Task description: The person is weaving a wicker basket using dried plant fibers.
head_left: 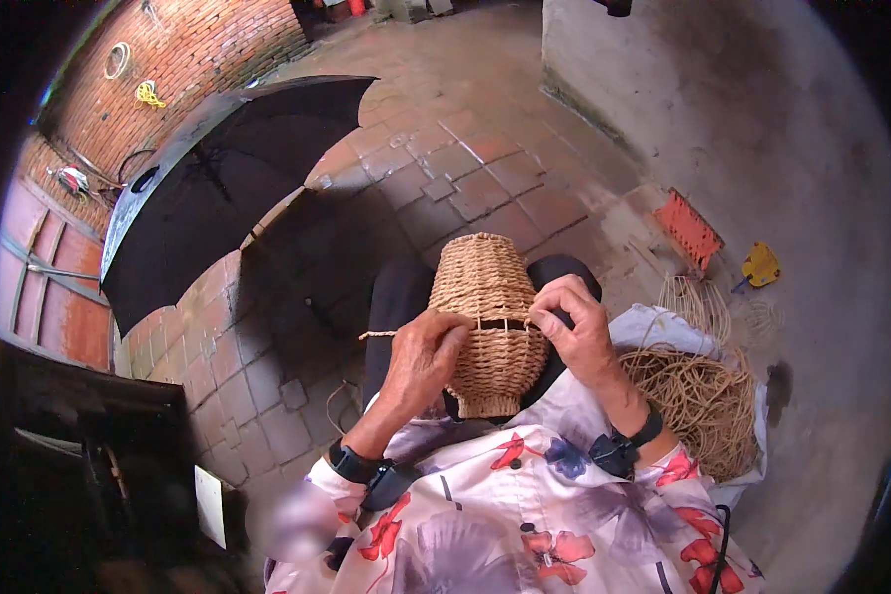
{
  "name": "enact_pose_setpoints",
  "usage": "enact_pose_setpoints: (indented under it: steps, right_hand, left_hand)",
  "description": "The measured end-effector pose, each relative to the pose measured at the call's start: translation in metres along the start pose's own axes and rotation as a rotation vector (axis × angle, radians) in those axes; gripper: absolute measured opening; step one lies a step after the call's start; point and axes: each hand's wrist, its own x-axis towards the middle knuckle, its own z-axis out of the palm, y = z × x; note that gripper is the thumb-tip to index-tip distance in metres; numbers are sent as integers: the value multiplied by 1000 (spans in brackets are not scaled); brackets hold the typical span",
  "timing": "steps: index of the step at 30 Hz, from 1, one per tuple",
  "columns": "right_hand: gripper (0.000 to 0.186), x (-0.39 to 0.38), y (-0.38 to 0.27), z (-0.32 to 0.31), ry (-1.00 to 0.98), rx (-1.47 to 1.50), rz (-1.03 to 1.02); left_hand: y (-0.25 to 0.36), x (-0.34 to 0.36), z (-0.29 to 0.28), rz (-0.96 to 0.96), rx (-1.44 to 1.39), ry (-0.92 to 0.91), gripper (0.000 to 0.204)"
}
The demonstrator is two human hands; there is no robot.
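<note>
A tan woven cord basket (480, 272), vase-shaped with a narrow foot, lies across my lap. A dark gap crosses its middle, bridged by a few upright strands. My left hand (428, 354) is closed at the basket's left side, fingers curled against the weave beside the gap. From behind that hand a loose cord end (376, 335) sticks out to the left. At the gap's right end, the thumb and fingertips of my right hand (581, 332) pinch together on a strand of cord, which the fingers mostly hide.
To my right, a white sack (747, 475) holds a tangled heap of tan cord (698, 411). Beyond it are an orange slotted piece (688, 230) and a yellow object (760, 265) by the grey wall. An open black umbrella (238, 168) stands on the paved floor to the left.
</note>
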Motion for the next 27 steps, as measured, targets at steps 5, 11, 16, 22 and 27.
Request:
enact_pose_setpoints:
  steps: [5, 11, 16, 22, 27]
  right_hand:
    - [14, 6, -19, -2, 1, -302, -130]
    - [13, 16, -21, -7, -163, -265, -111]
    - [10, 14, -4, 14, -193, -182, -115]
    - [11, 7, 0, 22, -129, -36, -56]
    - [12, 3, 0, 23, -91, -105, -113]
  left_hand:
    - [4, -3, 0, 124, 276, 44, 17]
    - [6, -6, -4, 185, 349, 69, 15]
    - [30, -5, -5, 32, 576, -125, 20]
    - [4, -6, 0, -118, 335, -138, 31]
    - [-4, 0, 2, -154, 99, -80, 33]
